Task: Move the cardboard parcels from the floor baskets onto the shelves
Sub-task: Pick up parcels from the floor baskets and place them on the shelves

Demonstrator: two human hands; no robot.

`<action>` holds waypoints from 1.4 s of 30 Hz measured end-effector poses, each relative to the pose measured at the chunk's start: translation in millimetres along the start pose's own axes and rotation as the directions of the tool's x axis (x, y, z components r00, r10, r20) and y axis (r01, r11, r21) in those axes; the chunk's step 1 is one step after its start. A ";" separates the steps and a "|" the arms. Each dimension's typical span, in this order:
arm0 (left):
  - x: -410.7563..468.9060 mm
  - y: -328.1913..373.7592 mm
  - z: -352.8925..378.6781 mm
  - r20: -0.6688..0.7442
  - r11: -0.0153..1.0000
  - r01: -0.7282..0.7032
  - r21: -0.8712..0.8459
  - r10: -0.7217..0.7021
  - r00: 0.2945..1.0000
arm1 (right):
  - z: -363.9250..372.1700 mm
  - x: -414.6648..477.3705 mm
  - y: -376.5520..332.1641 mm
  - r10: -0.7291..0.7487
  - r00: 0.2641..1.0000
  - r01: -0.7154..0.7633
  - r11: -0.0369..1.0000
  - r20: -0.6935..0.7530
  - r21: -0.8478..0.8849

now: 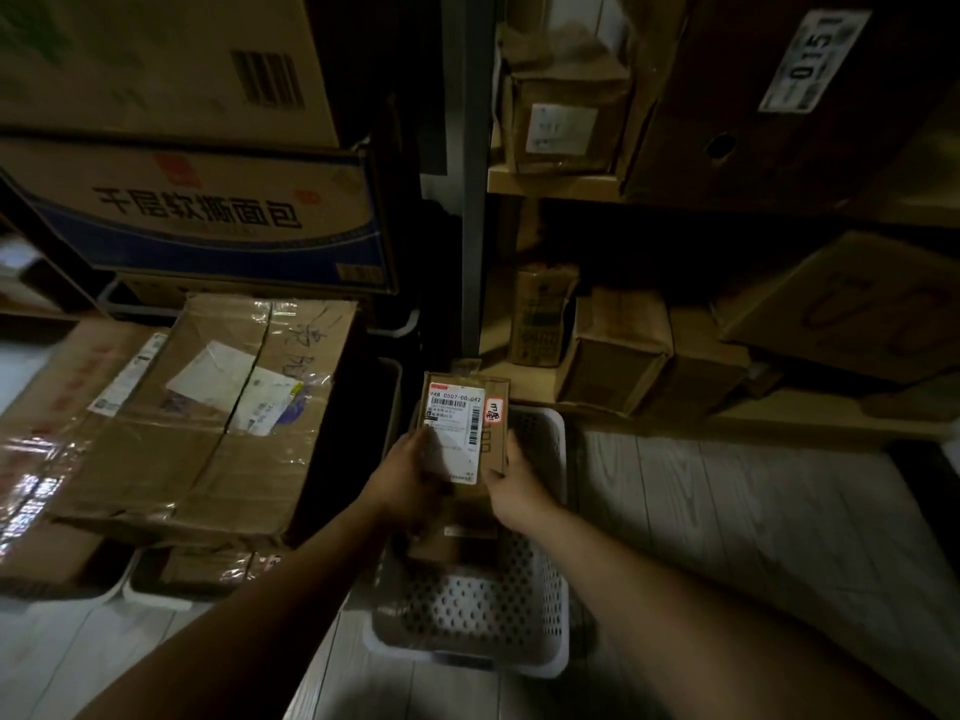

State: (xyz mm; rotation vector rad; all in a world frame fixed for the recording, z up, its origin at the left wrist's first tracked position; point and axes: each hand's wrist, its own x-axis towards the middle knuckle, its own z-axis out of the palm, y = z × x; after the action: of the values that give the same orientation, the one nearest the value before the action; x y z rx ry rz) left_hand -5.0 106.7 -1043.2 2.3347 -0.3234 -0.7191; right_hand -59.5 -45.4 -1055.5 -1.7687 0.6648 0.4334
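parcel (465, 426): small flat cardboard box, held above the far end of the white basket, label side up toward the camera
label (454, 431): white shipping sticker with barcodes, top row of digits readable, the rest too small; a small red-edged tag sits just right of it
left hand (410, 472): clamps the parcel's left edge, thumb on top over the label's lower left corner; fingers are under the box, hidden
right hand (511, 483): grips the right edge near the lower corner, thumb on the top face; fingers underneath, hidden
white basket (540, 610): perforated plastic, on the floor, directly below the hands; near wall and right wall visible, left wall covered by the left forearm
basket contents (452, 532): at least one more brown box low inside, mostly blocked by the wrists and in shadow, count unclear
shelves (550, 181): right of a grey upright, two levels in view, both packed with cardboard boxes; lower level dark, box edges hard to separate
big taped carton (208, 418): left of the basket, top face glossy with tape, papers stuck on it, lying across other bins
stacked cartons (197, 210): behind it, printed characters on the blue-banded one; top one cut off by the frame
lighting: dim overall, corners nearly black
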 end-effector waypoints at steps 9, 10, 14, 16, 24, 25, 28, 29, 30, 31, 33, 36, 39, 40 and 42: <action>-12.1 27.0 -23.9 0.108 0.992 0.036 0.119 -0.049 0.993 | -45.4 -41.6 -32.4 0.101 0.994 -0.099 0.994 0.028 -0.055; -17.6 36.2 -29.2 0.106 0.994 0.058 0.097 -0.068 0.992 | -55.3 -52.2 -39.4 0.116 0.993 -0.114 0.992 0.023 -0.061; -48.7 90.5 -61.1 0.070 0.997 0.050 0.058 -0.054 0.996 | -91.1 -92.4 -68.8 0.116 0.993 -0.116 0.990 -0.013 -0.076; -64.0 113.8 -76.0 0.077 0.996 0.072 0.054 -0.076 0.994 | -106.3 -117.2 -87.8 0.122 0.992 -0.123 0.989 -0.021 -0.082; -128.7 229.5 -170.0 0.124 1.000 0.008 0.023 -0.010 0.992 | -173.7 -233.4 -209.3 0.085 0.990 -0.091 0.995 -0.115 -0.049; -143.8 252.7 -187.1 0.117 0.999 -0.021 0.026 0.018 0.993 | -182.9 -249.3 -226.1 0.084 0.989 -0.089 0.996 -0.125 -0.033; -180.5 307.9 -236.3 0.111 0.997 -0.020 0.070 0.012 0.994 | -205.4 -298.5 -280.3 0.057 0.983 -0.064 0.997 -0.174 -0.035; -190.7 323.4 -252.6 0.114 0.997 -0.031 0.071 0.023 0.993 | -211.9 -315.1 -296.2 0.055 0.982 -0.059 0.998 -0.180 -0.019; -198.1 335.1 -265.9 0.131 0.997 -0.055 0.052 0.048 0.990 | -217.2 -324.8 -306.8 0.051 0.981 -0.055 0.998 -0.187 -0.016; -206.0 349.4 -280.7 0.144 0.997 -0.077 0.032 0.071 0.987 | -224.5 -337.5 -319.9 0.043 0.980 -0.046 0.999 -0.192 -0.011; -217.8 375.4 -304.5 0.159 0.995 -0.098 0.015 0.094 0.983 | -238.4 -361.3 -345.7 0.019 0.978 -0.022 1.000 -0.207 -0.012; -230.7 417.6 -326.3 0.119 0.986 -0.163 -0.031 0.165 0.979 | -265.6 -399.8 -382.3 -0.015 0.968 0.018 1.000 -0.251 0.011; -236.6 457.4 -331.2 0.116 0.981 -0.178 -0.075 0.186 0.976 | -289.3 -412.5 -394.2 -0.042 0.958 0.046 0.999 -0.283 0.008; -233.6 466.9 -328.9 0.126 0.984 -0.161 -0.078 0.170 0.977 | -297.1 -411.8 -394.7 -0.049 0.954 0.052 0.999 -0.295 0.002; -228.4 489.3 -322.3 0.115 0.986 -0.157 -0.063 0.163 0.980 | -314.2 -407.7 -396.2 -0.040 0.952 0.044 0.999 -0.302 0.006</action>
State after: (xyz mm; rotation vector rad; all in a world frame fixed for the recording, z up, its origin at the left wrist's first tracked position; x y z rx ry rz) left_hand -25.4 2.2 -423.4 2.1904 -0.5328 -0.7797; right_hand -136.6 -178.2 -424.3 -1.8519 0.8400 0.1280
